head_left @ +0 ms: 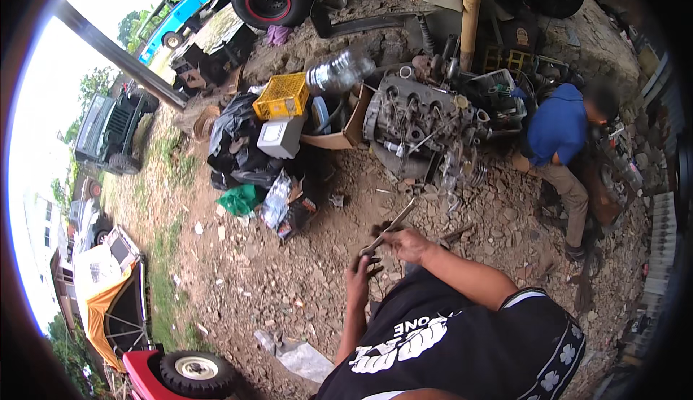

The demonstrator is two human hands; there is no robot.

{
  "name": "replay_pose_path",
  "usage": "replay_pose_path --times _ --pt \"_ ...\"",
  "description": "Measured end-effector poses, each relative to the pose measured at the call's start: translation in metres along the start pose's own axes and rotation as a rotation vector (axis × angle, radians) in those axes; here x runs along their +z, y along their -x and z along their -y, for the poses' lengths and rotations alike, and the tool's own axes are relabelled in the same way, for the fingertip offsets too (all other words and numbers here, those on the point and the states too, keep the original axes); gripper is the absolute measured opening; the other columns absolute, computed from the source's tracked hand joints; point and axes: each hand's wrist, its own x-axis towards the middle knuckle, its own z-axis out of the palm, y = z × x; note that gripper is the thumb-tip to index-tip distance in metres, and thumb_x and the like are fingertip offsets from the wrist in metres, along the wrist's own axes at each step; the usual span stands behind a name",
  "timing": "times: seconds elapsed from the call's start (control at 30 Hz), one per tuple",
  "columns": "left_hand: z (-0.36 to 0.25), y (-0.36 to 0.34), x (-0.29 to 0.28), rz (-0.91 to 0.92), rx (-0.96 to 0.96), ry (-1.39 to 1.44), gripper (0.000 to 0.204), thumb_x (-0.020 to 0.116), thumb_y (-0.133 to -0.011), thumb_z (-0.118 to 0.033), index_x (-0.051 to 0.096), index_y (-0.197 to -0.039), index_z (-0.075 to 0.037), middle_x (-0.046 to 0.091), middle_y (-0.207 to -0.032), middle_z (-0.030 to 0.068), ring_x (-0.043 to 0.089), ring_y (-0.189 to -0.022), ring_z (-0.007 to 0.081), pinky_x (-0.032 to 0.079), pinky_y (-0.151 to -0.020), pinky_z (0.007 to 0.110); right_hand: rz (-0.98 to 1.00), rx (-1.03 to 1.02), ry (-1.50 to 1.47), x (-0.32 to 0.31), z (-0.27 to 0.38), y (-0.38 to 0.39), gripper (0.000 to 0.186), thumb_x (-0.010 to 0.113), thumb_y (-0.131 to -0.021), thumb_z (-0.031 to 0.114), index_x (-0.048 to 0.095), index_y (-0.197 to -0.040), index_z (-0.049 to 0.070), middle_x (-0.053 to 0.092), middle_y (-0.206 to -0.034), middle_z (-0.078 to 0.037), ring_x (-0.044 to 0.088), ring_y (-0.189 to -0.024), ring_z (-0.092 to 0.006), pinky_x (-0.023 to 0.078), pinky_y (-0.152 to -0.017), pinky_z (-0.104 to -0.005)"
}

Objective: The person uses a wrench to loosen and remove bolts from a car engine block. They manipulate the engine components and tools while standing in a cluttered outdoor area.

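Note:
Both my hands are raised in front of my black shirt, on a long thin flat strip (pixel 401 216) of dull greyish-brown colour. It slants up and away to the right; too little shows to tell its kind. My right hand (pixel 406 243) is closed around its middle. Lower down and to the left, my left hand (pixel 358 273) has its fingers curled at the near end, which they partly hide. Beyond my hands, on the rubble, stands a greasy engine block (pixel 419 115) with its upper openings exposed.
Left of the engine sit a yellow crate (pixel 281 95), a white box (pixel 280 137), a large clear bottle (pixel 339 72) and black plastic bags (pixel 242 140). At right a person in blue (pixel 559 126) bends over metal parts. A bamboo post (pixel 471 18) rises behind the engine.

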Motion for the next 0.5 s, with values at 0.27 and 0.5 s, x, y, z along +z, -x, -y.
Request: replay_pose_path --times 0.27,0.5 --pt "-0.099 -0.164 -0.014 -0.040 0.060 -0.199 0.027 0.070 -0.093 -0.010 0.068 -0.114 0.006 0.071 -0.097 0.0101 0.067 -0.083 0.0144 0.056 -0.074 0.028 -0.156 0.146 0.048 0.021 0.097 -0.102 0.023 0.066 -0.095 0.015 0.064 -0.117 0.007 0.071 -0.106 -0.011 0.069 -0.099 -0.0219 0.060 -0.085 -0.0366" --pt "-0.117 -0.317 0.040 0.306 0.238 -0.854 0.023 0.074 -0.086 -0.016 0.075 -0.106 -0.005 0.069 -0.078 0.0116 0.071 -0.070 0.0195 0.053 -0.066 0.032 -0.765 -0.243 1.296 -0.104 0.171 -0.144 0.069 0.071 -0.087 0.041 0.048 -0.140 0.002 0.057 -0.137 -0.021 0.055 -0.126 -0.0356 0.044 -0.105 -0.0406"
